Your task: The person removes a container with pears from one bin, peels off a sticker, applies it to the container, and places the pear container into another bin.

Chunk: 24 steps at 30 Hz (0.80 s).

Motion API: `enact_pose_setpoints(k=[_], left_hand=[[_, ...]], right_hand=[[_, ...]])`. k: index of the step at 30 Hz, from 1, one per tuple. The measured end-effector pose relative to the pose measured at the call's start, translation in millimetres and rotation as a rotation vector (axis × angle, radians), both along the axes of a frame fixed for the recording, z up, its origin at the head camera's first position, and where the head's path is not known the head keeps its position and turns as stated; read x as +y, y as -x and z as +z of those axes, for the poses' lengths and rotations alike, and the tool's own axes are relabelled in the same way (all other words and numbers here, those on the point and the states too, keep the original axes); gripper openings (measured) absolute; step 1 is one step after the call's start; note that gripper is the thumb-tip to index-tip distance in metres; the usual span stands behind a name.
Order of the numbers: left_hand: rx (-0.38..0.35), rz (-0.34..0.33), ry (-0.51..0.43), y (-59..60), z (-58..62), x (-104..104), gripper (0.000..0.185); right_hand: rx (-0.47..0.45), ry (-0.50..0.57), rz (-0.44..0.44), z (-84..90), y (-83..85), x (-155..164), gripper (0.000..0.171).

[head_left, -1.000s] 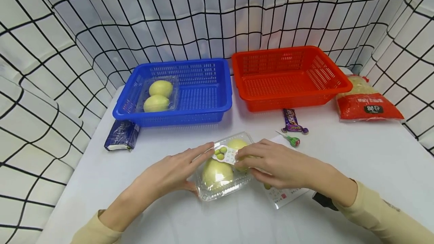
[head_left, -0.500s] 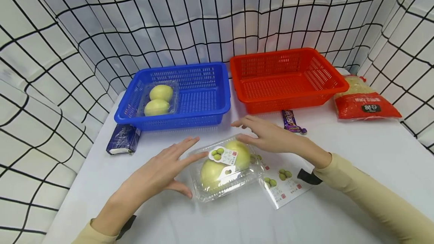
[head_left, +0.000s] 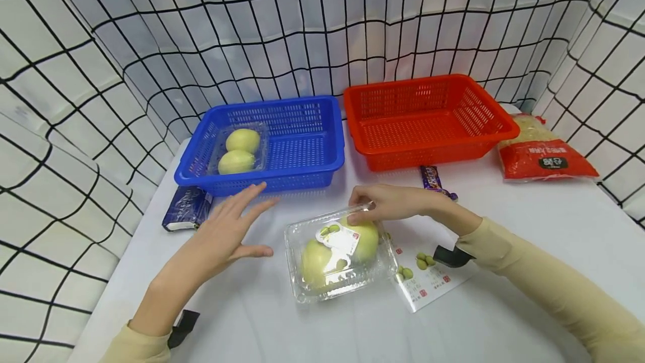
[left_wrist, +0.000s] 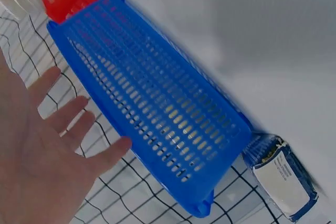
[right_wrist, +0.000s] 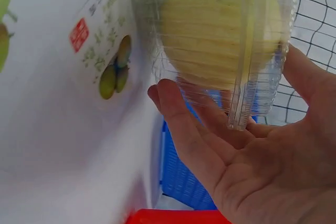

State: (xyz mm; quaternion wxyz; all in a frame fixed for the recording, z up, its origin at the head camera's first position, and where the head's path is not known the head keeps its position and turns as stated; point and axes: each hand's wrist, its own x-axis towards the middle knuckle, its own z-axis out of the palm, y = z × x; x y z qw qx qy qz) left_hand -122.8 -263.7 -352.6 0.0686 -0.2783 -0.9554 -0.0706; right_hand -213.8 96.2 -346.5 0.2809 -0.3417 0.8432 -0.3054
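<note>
The right grip grasps the far edge of the clear fruit box, fingers curled under its rim; the left grip hovers released, fingers spread, just beside it. The box sits mid-counter, white and smooth, near a blue basket and red basket. Grid-patterned white cloth walls the space.

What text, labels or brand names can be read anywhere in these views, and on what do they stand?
None can be read for certain.
Red snack bag: black label with pale characters, too blurred.
Purple candy bar: lettering too small.
Clamshell fruit box sticker: red stamp, unreadable.
Printed sheet: red stamps and small print, blurred.
Blue packet: white print, illegible.
</note>
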Motion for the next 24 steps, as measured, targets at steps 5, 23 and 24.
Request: enact_pose_setpoints(k=[5, 23, 24], left_hand=[[0.024, 0.1, -0.018, 23.7, 2.4, -10, 0.084], [0.067, 0.149, -0.058, 42.8, -10.8, -20, 0.075], [0.066, 0.152, -0.058, 42.9, -11.5, -20, 0.075]], right_hand=[[0.047, 0.004, -0.056, 9.3, -11.1, 8, 0.04], [0.138, 0.117, -0.733, 76.9, 10.0, 133, 0.066], [0.124, 0.111, -0.766, 79.2, 19.2, 140, 0.073]])
